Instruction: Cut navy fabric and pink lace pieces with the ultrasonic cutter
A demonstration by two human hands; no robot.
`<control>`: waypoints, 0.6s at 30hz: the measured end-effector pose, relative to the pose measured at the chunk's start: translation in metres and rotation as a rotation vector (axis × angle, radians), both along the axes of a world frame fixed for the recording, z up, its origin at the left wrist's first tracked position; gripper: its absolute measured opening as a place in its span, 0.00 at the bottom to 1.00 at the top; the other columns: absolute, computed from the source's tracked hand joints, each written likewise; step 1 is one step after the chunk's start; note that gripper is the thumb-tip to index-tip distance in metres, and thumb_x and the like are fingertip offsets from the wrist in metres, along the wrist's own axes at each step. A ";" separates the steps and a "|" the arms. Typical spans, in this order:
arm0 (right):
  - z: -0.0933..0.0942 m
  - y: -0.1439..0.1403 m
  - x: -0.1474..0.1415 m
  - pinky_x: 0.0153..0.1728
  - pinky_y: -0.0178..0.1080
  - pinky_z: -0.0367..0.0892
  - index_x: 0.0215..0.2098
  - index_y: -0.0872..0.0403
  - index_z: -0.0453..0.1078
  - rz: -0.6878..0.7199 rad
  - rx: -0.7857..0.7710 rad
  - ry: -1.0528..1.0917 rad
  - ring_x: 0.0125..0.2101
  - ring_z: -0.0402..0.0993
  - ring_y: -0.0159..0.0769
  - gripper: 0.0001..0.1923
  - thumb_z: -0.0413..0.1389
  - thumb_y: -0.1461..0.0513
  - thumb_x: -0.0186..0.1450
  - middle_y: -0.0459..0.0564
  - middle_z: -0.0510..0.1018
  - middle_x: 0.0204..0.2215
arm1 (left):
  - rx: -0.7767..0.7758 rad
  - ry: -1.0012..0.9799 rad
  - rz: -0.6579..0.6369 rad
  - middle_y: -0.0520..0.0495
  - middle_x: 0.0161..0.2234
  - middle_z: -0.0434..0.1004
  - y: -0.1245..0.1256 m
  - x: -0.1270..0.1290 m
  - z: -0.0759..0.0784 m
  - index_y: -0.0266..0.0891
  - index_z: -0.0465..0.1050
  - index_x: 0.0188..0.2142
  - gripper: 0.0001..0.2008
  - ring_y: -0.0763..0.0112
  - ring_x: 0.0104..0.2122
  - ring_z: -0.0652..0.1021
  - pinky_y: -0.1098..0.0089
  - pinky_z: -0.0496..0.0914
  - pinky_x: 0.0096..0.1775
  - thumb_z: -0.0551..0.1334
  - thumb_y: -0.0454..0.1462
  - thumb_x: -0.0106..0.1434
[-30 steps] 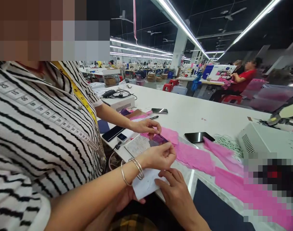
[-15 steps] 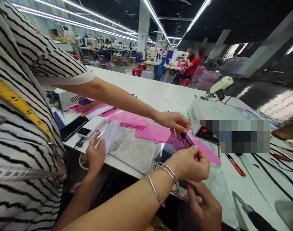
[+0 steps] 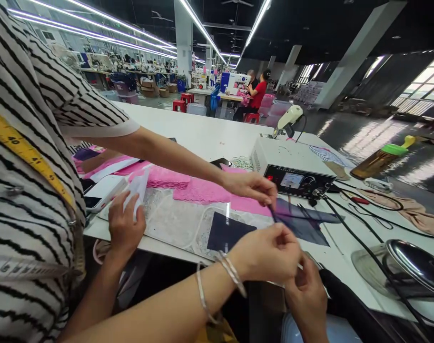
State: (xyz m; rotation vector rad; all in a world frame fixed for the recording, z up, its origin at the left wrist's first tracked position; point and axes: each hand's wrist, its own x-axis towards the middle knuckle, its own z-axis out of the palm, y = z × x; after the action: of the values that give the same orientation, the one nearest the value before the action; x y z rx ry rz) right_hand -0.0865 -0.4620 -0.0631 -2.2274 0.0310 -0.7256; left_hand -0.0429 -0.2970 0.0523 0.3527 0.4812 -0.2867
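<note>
My left hand (image 3: 126,224) is at the table's front edge on the left, its fingers and thumb about a thin white sheet (image 3: 140,188). My right hand (image 3: 306,293) is low on the right with curled fingers, partly behind a co-worker's braceleted wrist; what it pinches is hidden. The co-worker's braceleted hand (image 3: 274,252) and other hand (image 3: 254,186) stretch a dark translucent strip (image 3: 274,214) between them. A dark rectangular piece (image 3: 226,233) lies on the clear plastic sheet (image 3: 172,219). Pink scalloped fabric pieces (image 3: 202,188) are behind it.
A grey box with a dial (image 3: 291,166) stands right, its black cables (image 3: 356,216) trailing across the table. Near them are a glass pot with a shiny lid (image 3: 413,267) and a green-capped bottle (image 3: 377,159). The co-worker's striped shirt (image 3: 27,190) fills the left side.
The view has swung right, bringing the dial box, pot and bottle into sight. My left hand has lowered the white sheet. The co-worker's hands have drawn the dark strip nearer.
</note>
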 end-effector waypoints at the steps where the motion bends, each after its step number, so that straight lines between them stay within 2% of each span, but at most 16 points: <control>1: 0.001 0.001 -0.001 0.33 0.40 0.72 0.50 0.55 0.69 -0.001 0.005 -0.011 0.34 0.76 0.39 0.20 0.51 0.56 0.63 0.55 0.77 0.41 | -0.048 0.069 -0.080 0.42 0.39 0.74 0.012 -0.005 -0.001 0.31 0.71 0.49 0.12 0.70 0.34 0.78 0.71 0.76 0.34 0.57 0.29 0.66; 2: 0.002 0.001 -0.003 0.34 0.41 0.73 0.48 0.55 0.70 0.004 -0.003 -0.022 0.34 0.76 0.39 0.18 0.51 0.56 0.64 0.55 0.77 0.41 | -0.123 0.176 -0.198 0.43 0.35 0.74 0.023 -0.009 -0.002 0.29 0.73 0.47 0.13 0.72 0.31 0.77 0.75 0.76 0.31 0.55 0.25 0.65; 4: 0.006 0.002 -0.005 0.36 0.43 0.73 0.44 0.54 0.72 0.040 -0.051 -0.047 0.34 0.76 0.39 0.15 0.51 0.57 0.64 0.55 0.78 0.41 | -0.110 0.244 -0.297 0.45 0.30 0.73 0.045 -0.015 -0.004 0.28 0.74 0.42 0.13 0.74 0.28 0.77 0.80 0.75 0.29 0.53 0.23 0.65; 8: 0.012 0.002 -0.005 0.35 0.41 0.73 0.45 0.53 0.73 0.109 -0.133 -0.115 0.36 0.75 0.38 0.13 0.51 0.58 0.66 0.54 0.78 0.42 | 0.094 0.141 -0.257 0.44 0.27 0.74 0.082 -0.013 -0.004 0.29 0.76 0.34 0.12 0.76 0.28 0.78 0.82 0.74 0.32 0.54 0.22 0.63; 10: 0.015 0.003 0.000 0.33 0.39 0.73 0.45 0.53 0.72 0.130 -0.152 -0.122 0.35 0.75 0.37 0.14 0.51 0.56 0.66 0.54 0.78 0.40 | 0.272 0.015 -0.202 0.45 0.28 0.75 0.102 -0.010 -0.008 0.31 0.77 0.33 0.12 0.75 0.29 0.78 0.81 0.74 0.33 0.55 0.22 0.62; 12: 0.017 0.006 0.008 0.31 0.39 0.72 0.45 0.53 0.72 0.170 -0.157 -0.098 0.34 0.74 0.37 0.15 0.52 0.55 0.66 0.54 0.77 0.40 | 0.510 -0.158 -0.126 0.46 0.29 0.75 0.123 -0.011 -0.018 0.33 0.78 0.32 0.13 0.76 0.31 0.77 0.81 0.73 0.36 0.54 0.26 0.64; 14: 0.019 0.008 0.018 0.28 0.37 0.71 0.46 0.52 0.72 0.221 -0.150 -0.066 0.33 0.74 0.37 0.16 0.52 0.53 0.65 0.53 0.77 0.40 | 0.746 -0.320 -0.058 0.49 0.33 0.75 0.141 -0.016 -0.035 0.35 0.77 0.30 0.14 0.81 0.35 0.76 0.84 0.70 0.39 0.53 0.27 0.63; 16: 0.020 0.009 0.025 0.23 0.36 0.69 0.45 0.51 0.73 0.256 -0.129 -0.035 0.31 0.73 0.36 0.17 0.52 0.51 0.65 0.52 0.78 0.40 | 0.977 -0.472 -0.026 0.52 0.36 0.77 0.154 -0.024 -0.053 0.36 0.78 0.30 0.11 0.85 0.41 0.75 0.86 0.64 0.49 0.57 0.25 0.60; 18: 0.019 0.008 0.029 0.20 0.36 0.68 0.43 0.50 0.74 0.280 -0.100 0.005 0.28 0.73 0.36 0.19 0.52 0.48 0.64 0.52 0.78 0.38 | 1.235 -0.644 -0.023 0.52 0.38 0.78 0.162 -0.031 -0.068 0.38 0.79 0.30 0.10 0.80 0.46 0.75 0.79 0.62 0.55 0.63 0.24 0.55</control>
State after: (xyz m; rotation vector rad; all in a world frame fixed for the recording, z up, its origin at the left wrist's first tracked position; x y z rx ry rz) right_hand -0.0576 -0.4540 -0.0438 -2.2663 -0.3149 -0.5779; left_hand -0.0738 -0.1353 -0.0159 1.5956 -0.0471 0.1516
